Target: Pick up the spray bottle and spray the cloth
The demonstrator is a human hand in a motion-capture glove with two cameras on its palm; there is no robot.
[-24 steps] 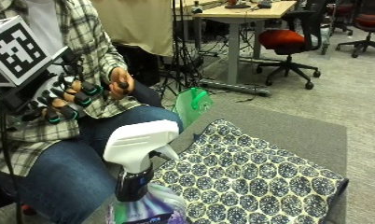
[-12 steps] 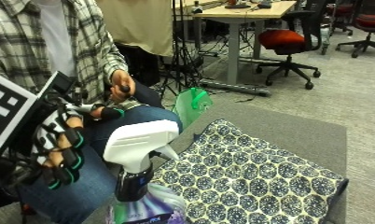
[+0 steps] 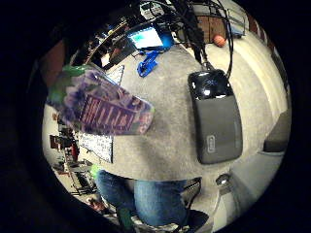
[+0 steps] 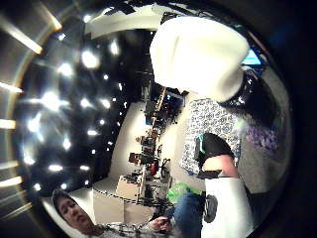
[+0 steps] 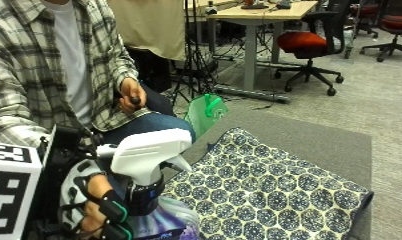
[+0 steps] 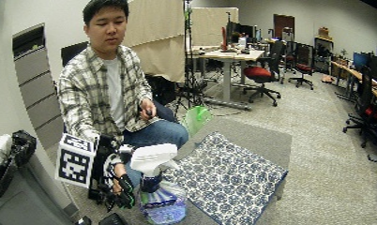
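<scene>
White-headed spray bottle (image 5: pixel 151 172), base cut off

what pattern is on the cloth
The cloth has white round flower-like medallions on dark blue, clearest in the outside view.

One spray bottle (image 5: pixel 148 190) stands just beside the gloved right hand (image 5: pixel 98 210). One patterned cloth (image 5: pixel 267 195) lies flat beyond the bottle, away from that hand. One green object (image 5: pixel 206 112) sits past the cloth's far corner, nearer the bare hand (image 5: pixel 132 95).
</scene>
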